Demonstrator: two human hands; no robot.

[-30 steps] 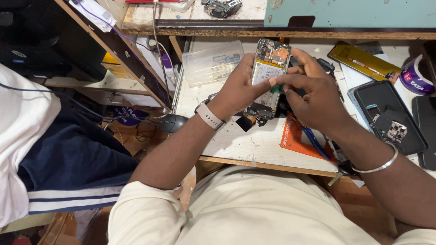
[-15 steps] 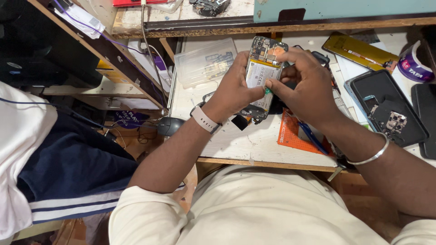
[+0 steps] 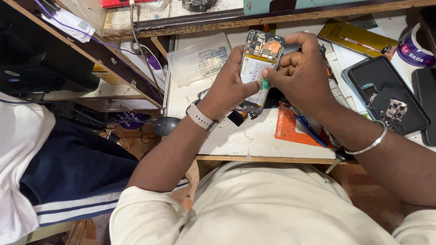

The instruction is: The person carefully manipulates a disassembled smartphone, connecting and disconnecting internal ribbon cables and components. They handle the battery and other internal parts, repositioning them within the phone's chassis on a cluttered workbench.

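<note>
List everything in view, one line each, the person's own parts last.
opened phone: one, back off, white battery and circuit board showing, held above the bench
green pull tab: one, on the battery
clear plastic box: one, far left of bench
orange mat: one, near bench edge
blue tool: one, on the mat
black phone back cover: one, right of bench
gold panel: one, far right
tape roll: one, purple and white, right edge
left hand: grips the phone
right hand: fingers pinch the tab
</note>
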